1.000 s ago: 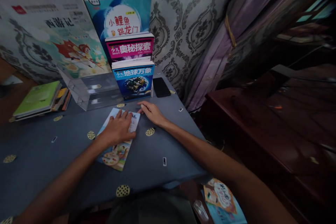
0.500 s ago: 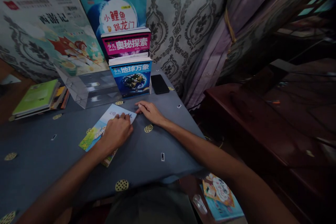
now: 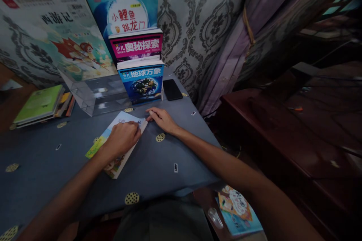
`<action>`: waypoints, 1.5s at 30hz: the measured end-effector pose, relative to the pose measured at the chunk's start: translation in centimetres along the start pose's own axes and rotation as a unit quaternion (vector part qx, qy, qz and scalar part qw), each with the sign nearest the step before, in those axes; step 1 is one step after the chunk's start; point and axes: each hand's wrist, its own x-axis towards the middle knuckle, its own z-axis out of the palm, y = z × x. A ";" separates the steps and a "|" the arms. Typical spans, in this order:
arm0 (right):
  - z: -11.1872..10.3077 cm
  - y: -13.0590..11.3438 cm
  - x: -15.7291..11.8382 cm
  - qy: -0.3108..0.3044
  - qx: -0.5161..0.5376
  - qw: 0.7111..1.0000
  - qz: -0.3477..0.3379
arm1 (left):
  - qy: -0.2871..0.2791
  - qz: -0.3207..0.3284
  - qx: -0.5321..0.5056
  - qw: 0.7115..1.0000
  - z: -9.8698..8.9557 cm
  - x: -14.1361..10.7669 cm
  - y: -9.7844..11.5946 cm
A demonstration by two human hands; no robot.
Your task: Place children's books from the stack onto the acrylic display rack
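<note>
A small picture book with a pale blue, yellow and green cover lies at an angle on the tablecloth, its page edges showing along the right side. My left hand is over the cover, fingers curled and closed on the book, hiding much of the title and picture. At the upper right corner of the book is my right hand, its index finger stretched out and its other fingers loosely bent. Its fingertips come close to or touch that corner; contact cannot be made out clearly.
Clear stands on the grey tablecloth hold upright books, including a blue earth book. A black phone lies beside them. Stacked books lie at left. Lower right are more books; beyond is a dark red cabinet.
My left hand has shifted slightly left and toward me on the book. The book's right side now shows more page edge. My right hand has stayed almost still.
</note>
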 end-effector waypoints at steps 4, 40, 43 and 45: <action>0.0 -0.1 -0.1 0.029 0.014 0.999 -0.012 | 0.001 0.006 -0.002 1.000 0.0 0.0 0.0; 2.5 0.4 2.2 -0.098 -0.201 0.958 -0.181 | 0.137 0.023 -0.109 0.984 8.4 -0.7 -4.8; 2.6 0.3 3.0 -0.107 -0.197 0.956 -0.189 | 0.140 0.013 -0.115 0.983 8.4 0.3 -4.8; 2.7 0.2 3.3 -0.114 -0.199 0.954 -0.191 | 0.135 0.003 -0.118 0.984 8.2 0.8 -4.7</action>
